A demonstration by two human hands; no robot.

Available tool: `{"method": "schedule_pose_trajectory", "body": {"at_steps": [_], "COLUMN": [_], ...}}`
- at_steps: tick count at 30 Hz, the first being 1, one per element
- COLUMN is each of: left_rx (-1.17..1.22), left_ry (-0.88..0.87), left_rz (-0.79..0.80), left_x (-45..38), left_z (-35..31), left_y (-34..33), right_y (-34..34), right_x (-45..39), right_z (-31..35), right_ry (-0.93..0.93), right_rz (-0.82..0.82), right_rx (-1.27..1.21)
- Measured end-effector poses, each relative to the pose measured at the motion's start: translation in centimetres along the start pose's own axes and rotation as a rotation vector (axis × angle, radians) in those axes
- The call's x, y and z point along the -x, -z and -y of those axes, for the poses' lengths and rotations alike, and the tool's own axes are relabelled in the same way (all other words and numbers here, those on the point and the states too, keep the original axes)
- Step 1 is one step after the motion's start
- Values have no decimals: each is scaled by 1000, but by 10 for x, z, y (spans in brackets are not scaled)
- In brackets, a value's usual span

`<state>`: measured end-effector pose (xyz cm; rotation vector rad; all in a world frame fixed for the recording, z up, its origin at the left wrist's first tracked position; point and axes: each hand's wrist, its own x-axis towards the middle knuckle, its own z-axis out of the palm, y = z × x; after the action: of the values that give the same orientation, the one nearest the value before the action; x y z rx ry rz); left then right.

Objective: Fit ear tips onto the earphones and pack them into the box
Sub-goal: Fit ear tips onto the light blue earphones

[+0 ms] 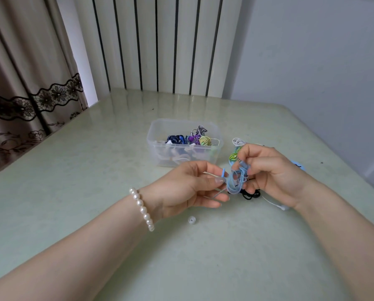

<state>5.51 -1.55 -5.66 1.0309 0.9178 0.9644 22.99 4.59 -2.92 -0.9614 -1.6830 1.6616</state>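
Pinching one end of the light-blue earphones between thumb and forefinger, the left hand is working just above the table, a loose ear tip lying below it. Beyond, the clear box is holding packed sets, and the right hand is gripping the coiled cable. Light, limp and tangle-prone, the set is probably best held at the rigid bud.
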Motion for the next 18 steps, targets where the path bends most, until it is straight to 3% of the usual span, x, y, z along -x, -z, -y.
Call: {"method": "schedule_pose_trajectory", "body": {"at_steps": [4,10,18], "left_rx": [-27,-42,-60], "left_ry": [-47,-124,-167], "left_rz": [-49,-131,-248], "left_x": [-1,0,-1], "left_z": [3,1,0], "left_y": [-1,0,-1], "right_y": [-5,-9,-11], "right_x": [4,6,3], "right_z": [4,4,-4], "right_ry": [-61,-51,14], "right_rz": [36,-55,-10], "right_rx": [186,387,358]}}
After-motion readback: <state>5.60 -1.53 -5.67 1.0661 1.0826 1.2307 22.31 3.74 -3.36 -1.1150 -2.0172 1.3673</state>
